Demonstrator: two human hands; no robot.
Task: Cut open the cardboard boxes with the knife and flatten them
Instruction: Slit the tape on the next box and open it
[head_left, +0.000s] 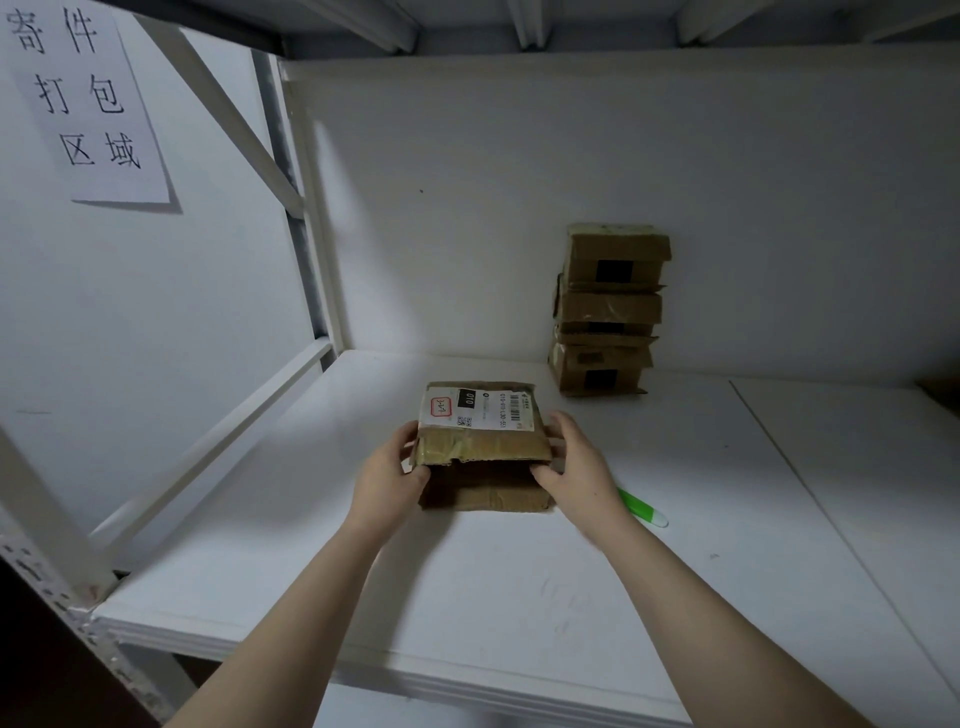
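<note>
A worn, taped brown cardboard box (483, 447) with a white shipping label (478, 408) on top sits on the white shelf (467, 571), its near side gaping open. The left hand (389, 473) and right hand (576, 467) each take a curled grip on opposite sides, the box between them. A green knife (641, 506) lies just beside the right wrist, and a stack of boxes (608, 312) stands well behind.

The shelf (467, 597) lay open at front and right. A stack of boxes (608, 312) stood against the back wall (519, 182); the rack frame (306, 218) closed the left; a green knife (641, 506) lay mid-shelf.
</note>
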